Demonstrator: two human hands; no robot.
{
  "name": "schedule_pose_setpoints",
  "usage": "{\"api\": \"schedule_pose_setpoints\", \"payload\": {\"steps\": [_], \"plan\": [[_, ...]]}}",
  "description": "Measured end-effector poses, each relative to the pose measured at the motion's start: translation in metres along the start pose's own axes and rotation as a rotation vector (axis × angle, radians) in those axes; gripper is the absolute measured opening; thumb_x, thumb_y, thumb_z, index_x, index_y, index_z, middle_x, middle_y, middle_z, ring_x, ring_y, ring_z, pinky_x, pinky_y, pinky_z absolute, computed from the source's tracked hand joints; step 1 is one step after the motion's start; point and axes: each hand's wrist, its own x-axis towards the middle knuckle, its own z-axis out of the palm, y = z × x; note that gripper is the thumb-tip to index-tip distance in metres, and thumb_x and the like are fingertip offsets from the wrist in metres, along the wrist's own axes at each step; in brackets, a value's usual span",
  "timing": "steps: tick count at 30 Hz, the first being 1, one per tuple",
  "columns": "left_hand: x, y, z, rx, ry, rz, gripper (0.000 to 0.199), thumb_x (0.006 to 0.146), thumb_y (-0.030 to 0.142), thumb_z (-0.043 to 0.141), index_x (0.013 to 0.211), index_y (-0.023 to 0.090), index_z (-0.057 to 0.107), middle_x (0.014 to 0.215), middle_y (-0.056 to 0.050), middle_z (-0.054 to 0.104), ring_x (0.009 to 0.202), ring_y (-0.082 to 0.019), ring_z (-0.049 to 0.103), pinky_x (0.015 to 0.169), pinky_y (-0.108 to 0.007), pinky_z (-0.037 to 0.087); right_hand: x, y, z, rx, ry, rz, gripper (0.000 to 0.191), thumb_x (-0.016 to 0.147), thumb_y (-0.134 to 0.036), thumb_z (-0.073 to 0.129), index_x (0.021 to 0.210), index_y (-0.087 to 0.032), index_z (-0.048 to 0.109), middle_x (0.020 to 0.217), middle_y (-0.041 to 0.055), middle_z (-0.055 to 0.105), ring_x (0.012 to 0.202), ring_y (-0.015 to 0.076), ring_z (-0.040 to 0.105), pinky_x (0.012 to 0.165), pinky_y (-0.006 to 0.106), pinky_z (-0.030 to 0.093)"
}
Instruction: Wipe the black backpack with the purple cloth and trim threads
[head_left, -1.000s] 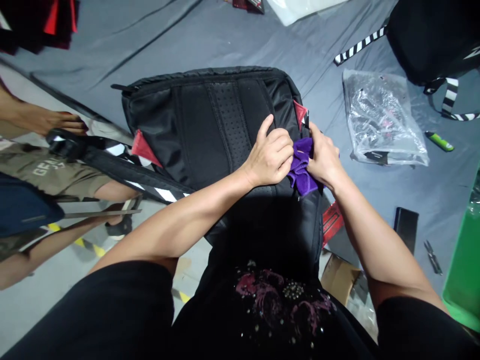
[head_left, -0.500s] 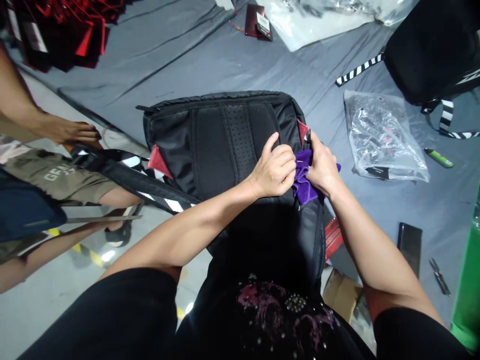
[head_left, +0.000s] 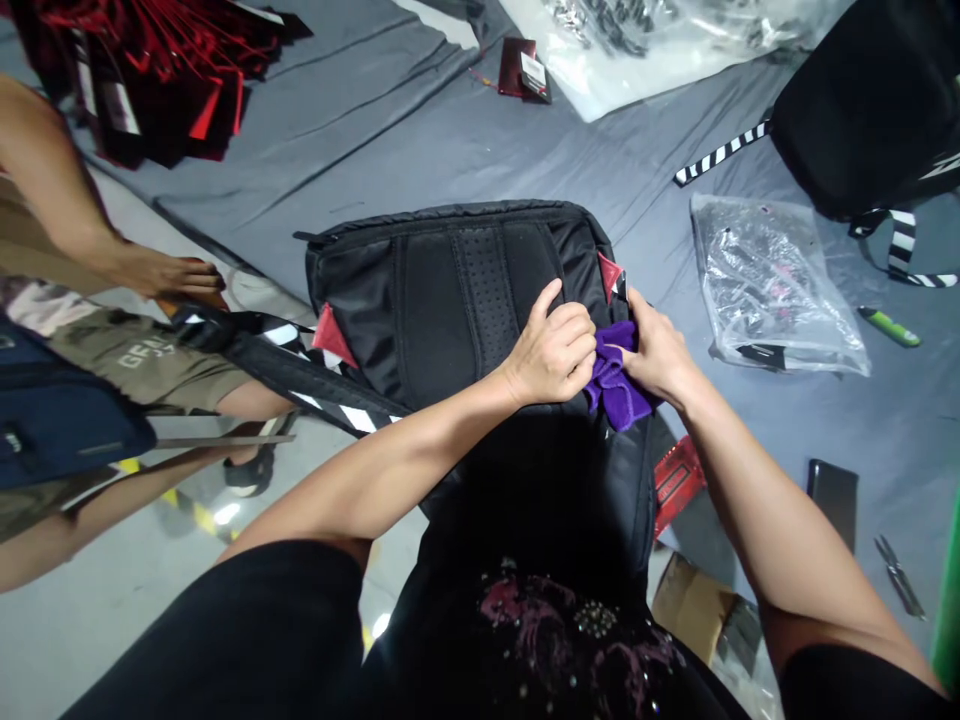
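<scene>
A black backpack [head_left: 431,310] lies with its padded back panel up, across the table edge and against my body. My left hand [head_left: 555,345] rests over its right part, fingers curled into the edge of a purple cloth [head_left: 626,400]. On the other side of the cloth, my right hand [head_left: 656,345] grips it with thumb and fingers at the backpack's right side. Part of the cloth is hidden by both hands. Red triangular patches [head_left: 333,336] mark the strap ends. A black and white shoulder strap [head_left: 292,365] stretches left, near another person's hand [head_left: 176,278].
Red and black tags [head_left: 165,90] lie in a heap at the upper left. To the right are a clear plastic bag [head_left: 776,280], a green cutter [head_left: 889,327], a black phone-like slab [head_left: 832,500] and small snips [head_left: 898,577]. Another black bag [head_left: 862,100] stands at the upper right.
The whole view has shifted slightly, so things appear a little lower and further right. My right hand has shifted slightly on the purple cloth, which is bunched differently. Both hands stay on it.
</scene>
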Motion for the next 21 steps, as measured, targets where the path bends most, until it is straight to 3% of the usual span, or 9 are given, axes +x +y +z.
{"api": "schedule_pose_setpoints", "payload": {"steps": [5, 10, 15, 18, 21], "plan": [[-0.001, 0.0, 0.0, -0.035, 0.018, -0.014, 0.014, 0.087, 0.025, 0.046, 0.076, 0.023, 0.056, 0.085, 0.001, 0.065, 0.096, -0.019, 0.059, 0.118, -0.055, 0.023, -0.009, 0.006, 0.003, 0.025, 0.017, -0.048, 0.08, 0.078, -0.032, 0.053, 0.151, -0.026, 0.022, 0.14, 0.0131, 0.05, 0.121, 0.0378, 0.05, 0.09, 0.061, 0.043], [0.0, 0.001, -0.003, -0.055, 0.021, -0.016, 0.014, 0.086, 0.025, 0.047, 0.075, 0.024, 0.054, 0.084, 0.002, 0.066, 0.096, -0.018, 0.06, 0.119, -0.053, 0.021, -0.042, 0.021, 0.008, 0.004, -0.035, 0.018, 0.076, 0.077, -0.039, 0.059, 0.147, -0.023, 0.033, 0.144, 0.0133, 0.047, 0.127, 0.0376, 0.047, 0.098, 0.06, 0.042], [0.0, -0.003, 0.003, -0.044, 0.058, 0.005, 0.015, 0.086, 0.025, 0.047, 0.075, 0.021, 0.058, 0.082, 0.001, 0.067, 0.094, -0.018, 0.061, 0.118, -0.054, 0.023, -0.027, 0.026, 0.02, 0.169, 0.102, 0.057, 0.075, 0.073, -0.042, 0.063, 0.142, -0.02, 0.042, 0.142, 0.012, 0.052, 0.13, 0.0327, 0.047, 0.108, 0.055, 0.038], [0.005, 0.002, 0.002, -0.03, -0.037, -0.035, 0.021, 0.087, 0.027, 0.046, 0.076, 0.019, 0.062, 0.084, -0.002, 0.069, 0.096, -0.02, 0.062, 0.117, -0.06, 0.022, -0.014, 0.019, 0.017, 0.239, 0.142, 0.063, 0.072, 0.073, -0.048, 0.059, 0.137, -0.019, 0.048, 0.135, 0.014, 0.057, 0.125, 0.0343, 0.053, 0.106, 0.056, 0.04], [0.01, 0.007, -0.012, -0.008, -0.258, -0.049, 0.031, 0.091, 0.031, 0.041, 0.081, 0.02, 0.068, 0.094, -0.005, 0.071, 0.106, -0.022, 0.061, 0.121, -0.062, 0.017, -0.012, 0.027, 0.014, 0.273, 0.127, -0.022, 0.064, 0.074, -0.053, 0.058, 0.133, -0.03, 0.052, 0.125, 0.0165, 0.063, 0.114, 0.0367, 0.06, 0.1, 0.055, 0.044]]}}
